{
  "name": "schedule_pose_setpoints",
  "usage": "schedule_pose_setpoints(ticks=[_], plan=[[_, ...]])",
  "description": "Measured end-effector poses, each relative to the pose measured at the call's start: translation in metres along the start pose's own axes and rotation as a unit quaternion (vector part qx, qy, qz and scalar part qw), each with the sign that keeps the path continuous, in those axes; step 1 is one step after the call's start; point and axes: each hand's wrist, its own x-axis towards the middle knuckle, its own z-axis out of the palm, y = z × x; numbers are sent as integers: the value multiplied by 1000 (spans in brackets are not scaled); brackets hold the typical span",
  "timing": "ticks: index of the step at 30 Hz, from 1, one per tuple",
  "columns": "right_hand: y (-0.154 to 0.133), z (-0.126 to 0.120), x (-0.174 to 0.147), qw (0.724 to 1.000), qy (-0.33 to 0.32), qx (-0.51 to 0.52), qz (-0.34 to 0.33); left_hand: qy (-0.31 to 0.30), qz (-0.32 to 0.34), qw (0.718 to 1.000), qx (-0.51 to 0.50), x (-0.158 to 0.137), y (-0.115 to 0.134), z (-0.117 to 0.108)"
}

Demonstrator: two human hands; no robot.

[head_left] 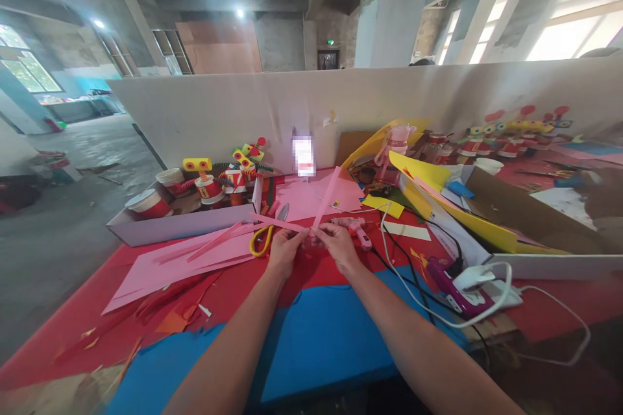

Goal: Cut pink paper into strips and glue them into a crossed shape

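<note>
Two pink paper strips meet in front of me. One paper strip point(327, 200) points up and slightly right; the other strip point(278, 222) runs off to the left. My left hand point(285, 249) is closed, pinching the strips where they come together. Fingertip to fingertip with it, my right hand point(337, 243) pinches the same joint. Just beyond my right hand lies a pink hot glue gun point(359, 233). Scissors with yellow handles point(261, 243) rest left of my left hand, partly under the strip. Stacked pink paper sheets point(170, 266) lie farther left.
A box point(182, 225) at left holds paper-cup robot figures point(209, 189). Behind my hands stands a lit phone point(304, 157). At right are a purple power strip point(457, 288), tangled cables and a box point(545, 264) of coloured sheets. A white partition point(233, 110) closes the table's back.
</note>
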Motion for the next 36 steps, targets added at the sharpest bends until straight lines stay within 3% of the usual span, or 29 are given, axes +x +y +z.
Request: schedule_pose_setpoints(ticks=[14, 22, 27, 36], plan=[[2, 0, 0, 999, -12, 31, 24, -2, -48, 997, -56, 1, -2, 1], [3, 5, -3, 998, 5, 61, 0, -21, -14, 1000, -4, 1, -6, -1], [-2, 4, -2, 1000, 17, -2, -6, -20, 19, 997, 71, 2, -2, -2], [7, 2, 1, 999, 26, -7, -21, -30, -4, 999, 24, 2, -5, -2]])
